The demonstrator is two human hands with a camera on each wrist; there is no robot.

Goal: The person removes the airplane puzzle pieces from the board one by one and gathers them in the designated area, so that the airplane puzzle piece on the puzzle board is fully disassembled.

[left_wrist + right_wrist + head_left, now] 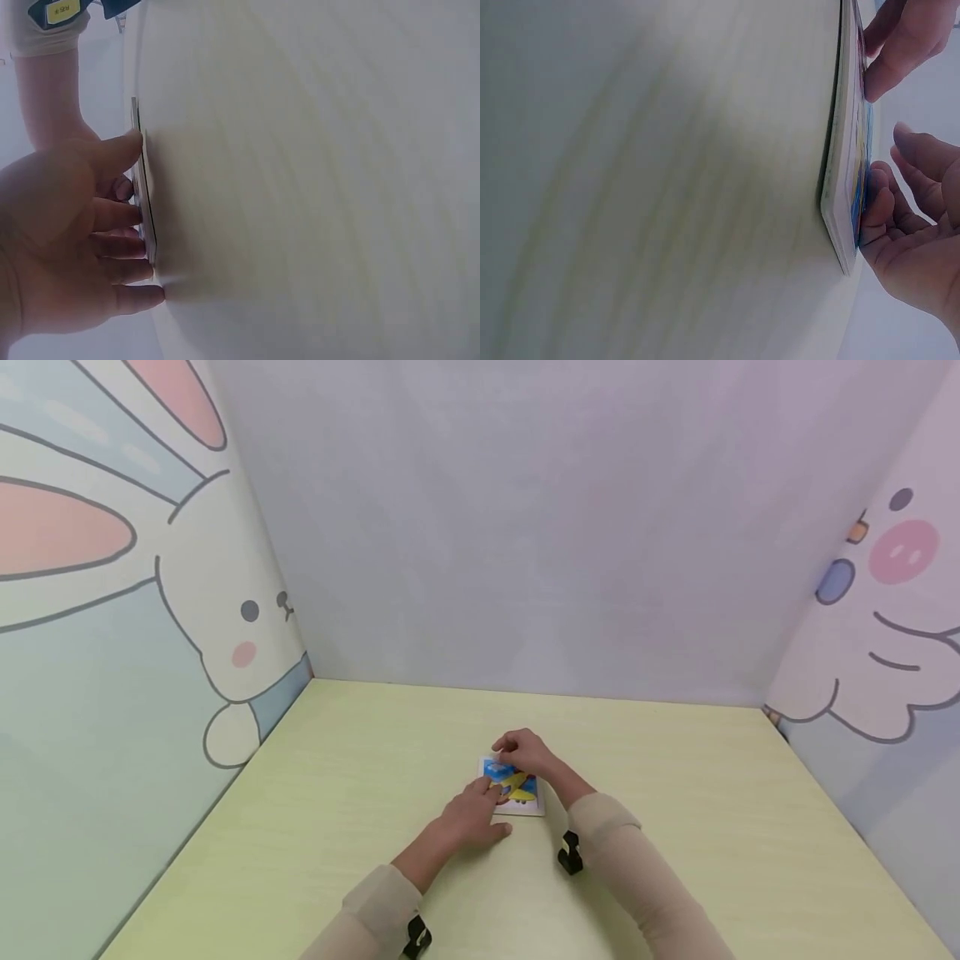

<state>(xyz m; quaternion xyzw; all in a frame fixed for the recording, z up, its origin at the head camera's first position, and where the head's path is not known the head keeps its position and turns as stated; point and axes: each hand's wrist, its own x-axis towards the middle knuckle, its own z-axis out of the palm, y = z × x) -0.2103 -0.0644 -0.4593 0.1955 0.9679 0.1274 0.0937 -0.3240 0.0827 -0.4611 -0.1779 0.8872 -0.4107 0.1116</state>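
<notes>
My head view shows the board's [525,810] yellow-and-blue picture [513,791], my right wrist its layered pale rim [835,199]; left hand [470,817] spread against it, right hand [525,752] curled, grip unclear.

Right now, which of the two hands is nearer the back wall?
The right hand, at the far edge of the picture board; the left hand covers its near left part.

Cartoon walls [90,718] flank a yellowish tabletop [712,793] and pale back wall [510,527]
</notes>
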